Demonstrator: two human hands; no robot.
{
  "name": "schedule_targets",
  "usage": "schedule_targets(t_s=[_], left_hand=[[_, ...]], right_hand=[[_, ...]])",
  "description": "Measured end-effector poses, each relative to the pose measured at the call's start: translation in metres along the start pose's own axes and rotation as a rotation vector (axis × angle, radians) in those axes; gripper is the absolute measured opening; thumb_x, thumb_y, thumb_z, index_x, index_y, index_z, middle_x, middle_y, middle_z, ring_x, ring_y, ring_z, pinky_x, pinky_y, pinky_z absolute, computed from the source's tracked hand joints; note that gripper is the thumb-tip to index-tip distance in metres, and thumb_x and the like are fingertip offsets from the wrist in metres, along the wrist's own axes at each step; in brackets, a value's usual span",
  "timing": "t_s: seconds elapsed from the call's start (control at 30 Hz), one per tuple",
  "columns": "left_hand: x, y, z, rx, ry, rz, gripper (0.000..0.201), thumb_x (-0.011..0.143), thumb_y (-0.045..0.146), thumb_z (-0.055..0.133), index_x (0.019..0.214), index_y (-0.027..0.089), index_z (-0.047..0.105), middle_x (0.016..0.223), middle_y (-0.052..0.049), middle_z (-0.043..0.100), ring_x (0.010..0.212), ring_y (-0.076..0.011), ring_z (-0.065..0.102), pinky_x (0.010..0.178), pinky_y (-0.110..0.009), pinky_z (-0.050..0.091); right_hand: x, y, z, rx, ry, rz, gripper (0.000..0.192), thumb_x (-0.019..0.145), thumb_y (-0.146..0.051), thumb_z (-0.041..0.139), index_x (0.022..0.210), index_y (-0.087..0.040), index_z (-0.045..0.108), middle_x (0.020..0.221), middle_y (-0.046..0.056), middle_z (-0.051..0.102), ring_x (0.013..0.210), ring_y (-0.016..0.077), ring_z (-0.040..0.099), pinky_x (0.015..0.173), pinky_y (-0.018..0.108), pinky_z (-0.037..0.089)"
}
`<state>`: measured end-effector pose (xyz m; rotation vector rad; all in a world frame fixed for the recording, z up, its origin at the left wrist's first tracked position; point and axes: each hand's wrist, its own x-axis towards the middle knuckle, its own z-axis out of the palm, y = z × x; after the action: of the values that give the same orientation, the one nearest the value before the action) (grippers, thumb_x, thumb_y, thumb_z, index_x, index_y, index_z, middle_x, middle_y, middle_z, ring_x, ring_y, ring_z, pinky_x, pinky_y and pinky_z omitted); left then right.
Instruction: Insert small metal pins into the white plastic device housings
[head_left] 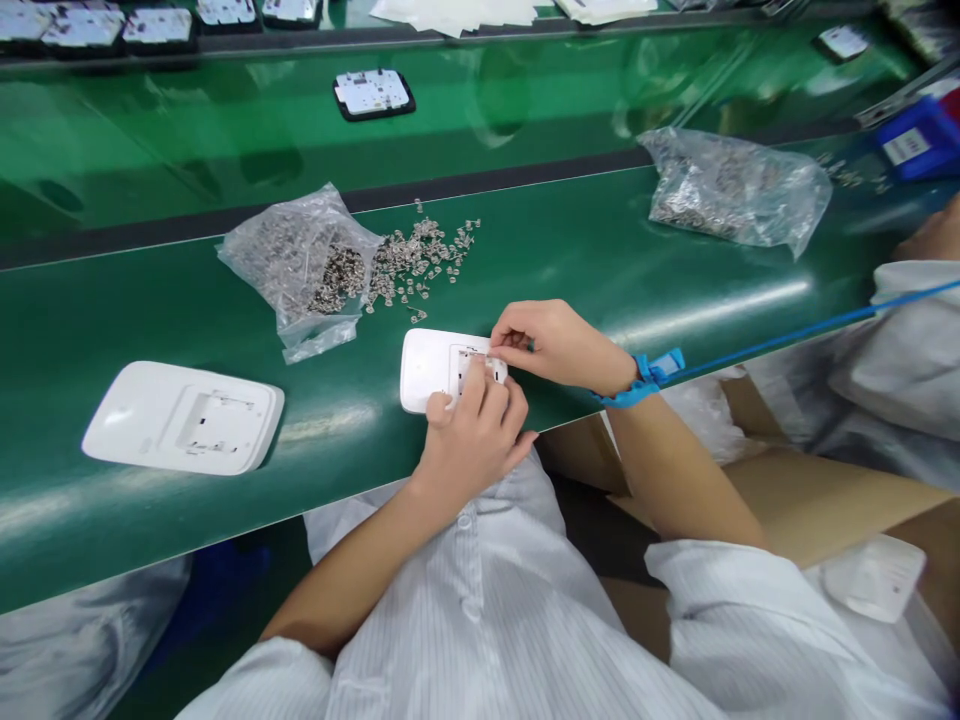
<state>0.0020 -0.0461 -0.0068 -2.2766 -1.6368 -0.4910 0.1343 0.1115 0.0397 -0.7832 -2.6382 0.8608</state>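
Note:
A white plastic device housing (425,370) lies on the green bench in front of me, its recessed battery compartment towards the right. My left hand (474,425) grips the housing, thumb at the near edge and fingertips at the compartment. Over the compartment's right end, thumb and forefinger of my right hand (559,343) are pinched together; whatever is between them is too small to make out. Small metal spring contacts (420,255) are spilled beyond the housing, beside an open clear bag (300,255) of them. Another white housing (169,420) lies further left, compartment facing up.
A second clear bag of metal parts (735,190) lies at the back right, near a blue bin (911,140). Circuit boards in black frames (373,93) sit on the green strip behind. My blue wrist strap's cord (780,335) runs right, towards a co-worker's sleeve (900,350). An open carton (795,495) stands below.

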Motion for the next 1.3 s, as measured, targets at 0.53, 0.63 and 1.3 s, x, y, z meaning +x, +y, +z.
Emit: schedule_targets(t_s=[0.53, 0.63, 1.3], left_hand=[[-0.001, 0.001, 0.0, -0.073, -0.046, -0.004, 0.046, 0.102, 0.047, 0.051, 0.134, 0.016, 0.062, 0.13, -0.016, 0.066, 0.141, -0.0386, 0.046, 0.083, -0.044, 0.033], [0.0, 0.0, -0.002, -0.04, -0.045, 0.006, 0.046, 0.104, 0.046, 0.047, 0.133, 0.014, 0.063, 0.128, -0.016, 0.066, 0.141, -0.0359, 0.047, 0.081, -0.043, 0.033], [0.0, 0.003, 0.001, -0.001, -0.093, 0.015, 0.051, 0.106, 0.048, 0.038, 0.135, 0.013, 0.059, 0.135, -0.015, 0.061, 0.143, -0.0353, 0.042, 0.084, -0.045, 0.032]], right_hand=[[0.008, 0.0, -0.007, -0.104, -0.089, -0.092, 0.013, 0.088, -0.018, 0.058, 0.076, -0.018, 0.064, 0.076, 0.004, 0.068, 0.068, 0.0162, 0.059, 0.065, 0.028, 0.041], [0.009, -0.002, -0.007, -0.147, -0.102, -0.112, 0.014, 0.086, -0.013, 0.056, 0.075, -0.018, 0.062, 0.075, 0.004, 0.066, 0.067, 0.0152, 0.056, 0.065, 0.027, 0.039], [0.008, -0.031, -0.001, -0.399, -0.201, 0.034, 0.013, 0.09, -0.01, 0.055, 0.08, -0.016, 0.06, 0.086, 0.009, 0.066, 0.07, 0.0185, 0.053, 0.062, 0.031, 0.029]])
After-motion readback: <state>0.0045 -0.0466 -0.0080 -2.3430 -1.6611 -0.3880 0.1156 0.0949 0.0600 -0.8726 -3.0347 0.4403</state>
